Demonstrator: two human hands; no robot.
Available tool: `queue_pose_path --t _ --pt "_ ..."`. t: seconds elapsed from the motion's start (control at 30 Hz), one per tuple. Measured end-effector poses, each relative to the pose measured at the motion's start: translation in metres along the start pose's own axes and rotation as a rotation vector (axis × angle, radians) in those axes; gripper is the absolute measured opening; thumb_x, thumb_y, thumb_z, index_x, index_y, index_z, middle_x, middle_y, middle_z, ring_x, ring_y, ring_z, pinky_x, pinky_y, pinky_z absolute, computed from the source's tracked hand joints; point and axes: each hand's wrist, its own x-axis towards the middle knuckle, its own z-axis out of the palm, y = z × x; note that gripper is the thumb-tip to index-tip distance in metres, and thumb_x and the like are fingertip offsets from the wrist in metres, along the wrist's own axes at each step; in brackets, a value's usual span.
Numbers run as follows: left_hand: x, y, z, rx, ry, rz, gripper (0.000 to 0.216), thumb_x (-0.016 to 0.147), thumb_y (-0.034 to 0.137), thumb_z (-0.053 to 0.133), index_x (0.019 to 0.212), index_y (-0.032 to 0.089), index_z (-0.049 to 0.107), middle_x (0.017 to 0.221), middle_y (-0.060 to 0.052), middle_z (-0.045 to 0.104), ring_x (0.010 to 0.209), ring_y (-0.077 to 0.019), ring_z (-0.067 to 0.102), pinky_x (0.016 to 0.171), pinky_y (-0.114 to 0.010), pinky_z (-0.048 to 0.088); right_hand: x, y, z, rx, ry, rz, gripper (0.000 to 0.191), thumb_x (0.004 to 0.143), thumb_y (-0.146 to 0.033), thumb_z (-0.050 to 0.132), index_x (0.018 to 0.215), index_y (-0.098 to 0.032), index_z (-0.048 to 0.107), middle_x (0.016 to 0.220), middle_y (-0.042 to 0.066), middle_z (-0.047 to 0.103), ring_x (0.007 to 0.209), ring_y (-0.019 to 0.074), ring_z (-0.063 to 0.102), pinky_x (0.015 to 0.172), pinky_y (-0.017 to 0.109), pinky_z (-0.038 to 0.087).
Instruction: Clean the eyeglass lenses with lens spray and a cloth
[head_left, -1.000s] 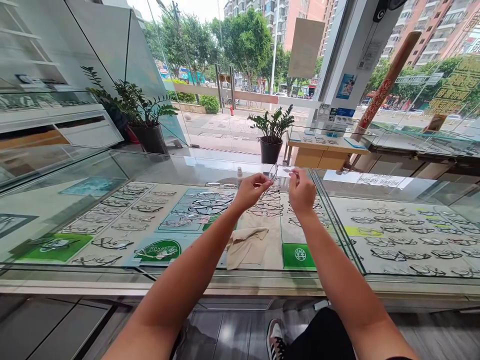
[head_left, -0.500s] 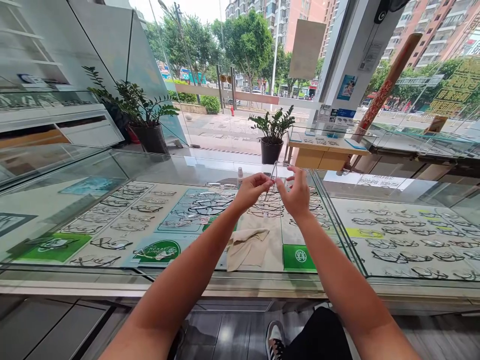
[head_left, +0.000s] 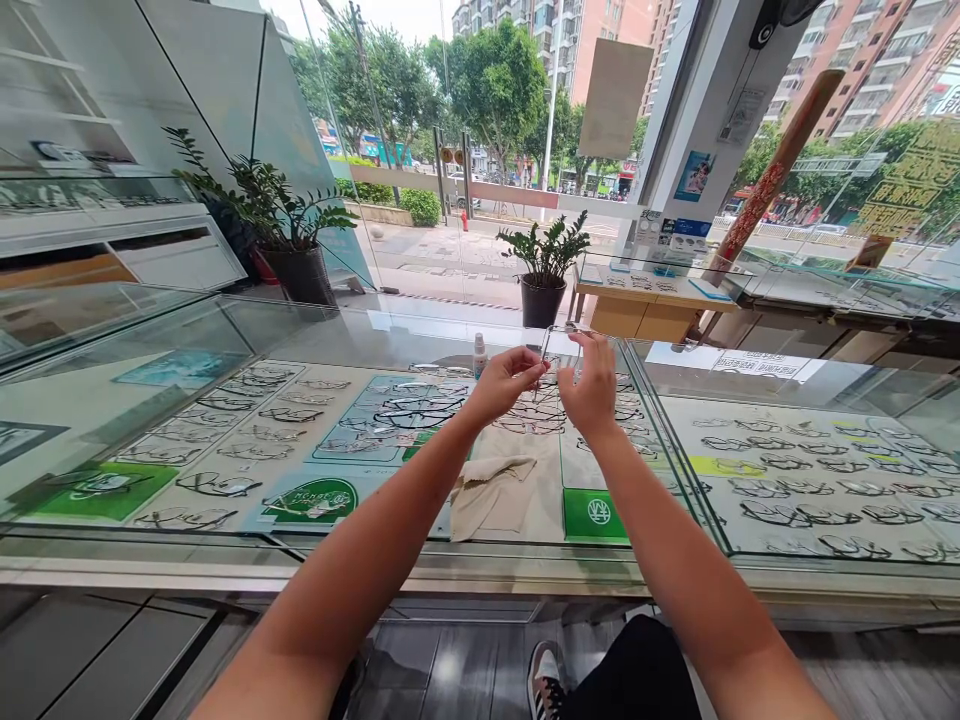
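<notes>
A thin-framed pair of eyeglasses [head_left: 547, 343] is held up over the glass counter, its front rising above my fingertips. My left hand [head_left: 504, 385] is closed in a pinch on one temple arm. On the other side, my right hand [head_left: 590, 388] has its fingertips at the far end of the frame, with the thumb set lower and apart from them. Part of the frame is hidden behind these fingers. Below my hands a beige cloth [head_left: 491, 497] lies crumpled on the counter. Just beyond my left hand stands a small spray bottle [head_left: 479, 352].
Under the glass counter top [head_left: 352, 345] lie rows of eyeglasses [head_left: 214, 484], with green cards [head_left: 592, 514] among them. More frames fill the right display case [head_left: 795, 400]. Potted plants [head_left: 544, 300] stand beyond the counter, near the window. My shoe [head_left: 544, 680] is on the floor below.
The eyeglasses have turned, and their front now spreads wider towards the right. My right fingertips have come against the frame's far end, while my left hand keeps its pinch.
</notes>
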Motion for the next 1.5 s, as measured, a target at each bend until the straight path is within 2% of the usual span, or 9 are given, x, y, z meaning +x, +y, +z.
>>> queue_pose_path --t 0.2,0.37,0.67,0.87,1.03,1.13,1.27,1.37,1.5 --pt "0.001 0.007 -0.003 -0.073 0.122 0.022 0.066 0.071 0.071 0.102 0.09 0.019 0.067 0.106 -0.007 0.08 0.102 -0.02 0.074 0.091 -0.04 0.068 -0.003 0.005 0.004 -0.142 -0.04 0.181 0.045 0.084 -0.006 0.054 0.122 -0.022 0.071 0.151 0.02 0.068 0.145 0.0419 0.054 0.123 0.069 0.042" --pt "0.002 0.012 -0.005 -0.104 0.194 0.035 0.068 0.068 0.072 0.103 0.091 0.02 0.065 0.106 -0.007 0.079 0.106 -0.0218 0.074 0.096 -0.045 0.069 -0.004 0.005 0.005 -0.16 -0.112 0.187 0.044 0.081 -0.004 0.057 0.118 -0.022 0.072 0.143 0.02 0.072 0.14 0.0421 0.056 0.121 0.067 0.042" --pt "-0.001 0.012 -0.004 -0.045 0.1 0.078 0.06 0.075 0.064 0.102 0.087 0.016 0.068 0.137 -0.014 0.069 0.116 -0.0255 0.068 0.088 -0.038 0.065 0.0 -0.016 -0.002 0.132 -0.301 -0.051 0.034 0.103 -0.036 0.068 0.132 -0.02 0.074 0.138 0.017 0.078 0.13 0.036 0.069 0.116 0.055 0.054" --pt "-0.003 0.014 -0.003 -0.031 0.043 0.051 0.056 0.079 0.063 0.098 0.089 0.018 0.068 0.144 -0.015 0.068 0.111 -0.0247 0.071 0.088 -0.036 0.063 -0.003 -0.015 0.003 0.282 -0.339 0.008 0.031 0.107 -0.04 0.065 0.13 -0.023 0.077 0.13 0.014 0.084 0.122 0.0332 0.075 0.11 0.053 0.059" --pt "-0.005 0.016 -0.002 0.286 0.111 0.179 0.035 0.092 0.054 0.084 0.103 0.022 0.08 0.139 -0.015 0.071 0.132 -0.0341 0.067 0.107 -0.047 0.059 -0.005 -0.012 0.006 0.282 -0.25 0.084 0.031 0.106 -0.042 0.063 0.126 -0.022 0.077 0.126 0.014 0.084 0.117 0.0325 0.076 0.107 0.053 0.06" --pt "-0.008 0.02 -0.003 0.671 0.319 0.247 0.019 0.099 0.038 0.073 0.107 0.023 0.082 0.142 -0.016 0.069 0.144 -0.0384 0.06 0.126 -0.057 0.046 -0.005 -0.008 0.007 0.25 -0.193 0.124 0.029 0.105 -0.038 0.06 0.122 -0.022 0.077 0.125 0.014 0.084 0.117 0.0323 0.074 0.11 0.052 0.059" --pt "-0.009 0.017 -0.008 1.007 0.553 0.009 0.037 0.096 0.032 0.074 0.131 0.022 0.081 0.176 -0.022 0.043 0.167 -0.0508 0.032 0.135 -0.07 0.028 -0.004 -0.004 0.007 0.219 -0.162 0.141 0.025 0.105 -0.035 0.057 0.116 -0.022 0.075 0.123 0.014 0.082 0.118 0.0319 0.073 0.112 0.052 0.057" --pt "-0.005 0.007 -0.015 1.083 0.482 -0.15 0.055 0.094 0.04 0.077 0.147 0.023 0.076 0.186 -0.023 0.032 0.172 -0.0574 0.019 0.133 -0.079 0.019 -0.004 -0.004 0.007 0.202 -0.168 0.145 0.024 0.106 -0.036 0.056 0.115 -0.023 0.074 0.123 0.014 0.082 0.118 0.0317 0.072 0.111 0.052 0.056" --pt "0.0 -0.009 -0.025 1.09 0.417 -0.193 0.067 0.088 0.053 0.081 0.15 0.027 0.075 0.183 -0.023 0.041 0.169 -0.062 0.02 0.131 -0.083 0.018 -0.005 -0.006 0.007 0.216 -0.164 0.167 0.025 0.104 -0.036 0.056 0.114 -0.023 0.074 0.122 0.013 0.082 0.116 0.032 0.071 0.111 0.053 0.055"
